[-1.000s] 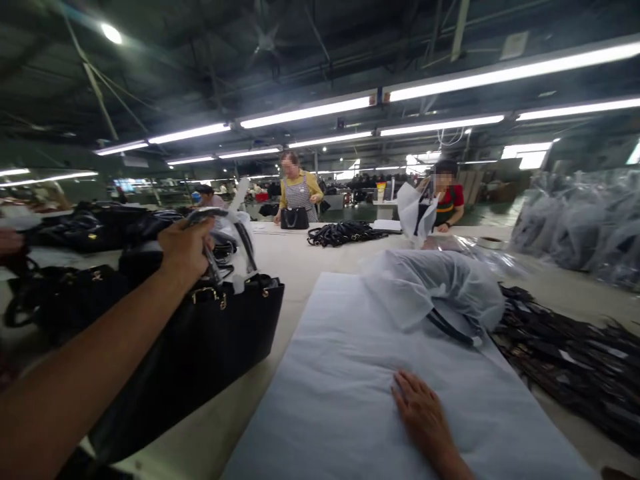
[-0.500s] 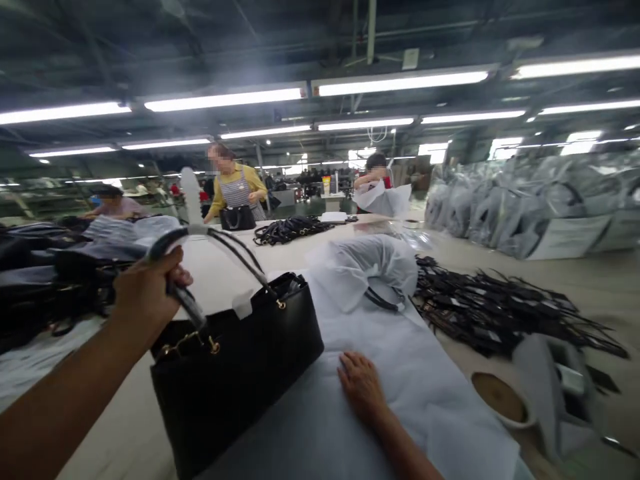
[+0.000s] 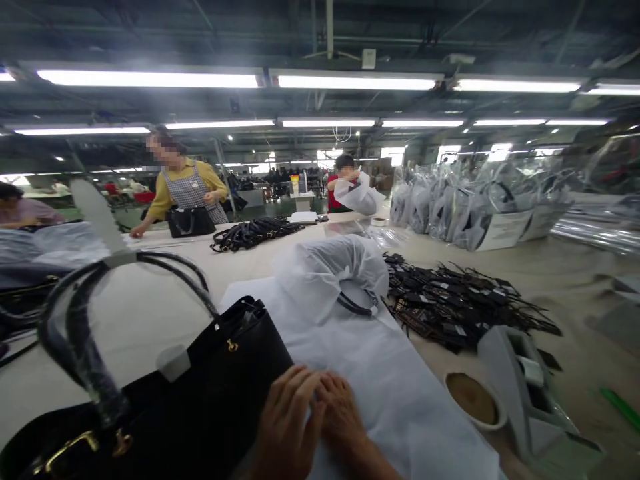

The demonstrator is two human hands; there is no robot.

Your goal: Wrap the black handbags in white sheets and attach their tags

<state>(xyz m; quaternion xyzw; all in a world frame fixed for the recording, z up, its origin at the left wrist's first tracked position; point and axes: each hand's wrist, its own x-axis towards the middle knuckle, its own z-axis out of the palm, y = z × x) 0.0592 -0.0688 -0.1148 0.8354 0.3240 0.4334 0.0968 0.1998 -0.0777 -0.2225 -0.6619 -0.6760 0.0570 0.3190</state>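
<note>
The left hand (image 3: 287, 427) and the right hand (image 3: 345, 417) are meeting on the white cloth (image 3: 385, 360). The left grip is lying loose-fingered, holding nothing, against the black handbag (image 3: 215, 393) just to its left. The right grip is partly covered, so it cannot be told. They seem to be feeling for the cloth's edge, and the next move calls for pinching one layer. No writing is showing clearly enough to read.
</note>
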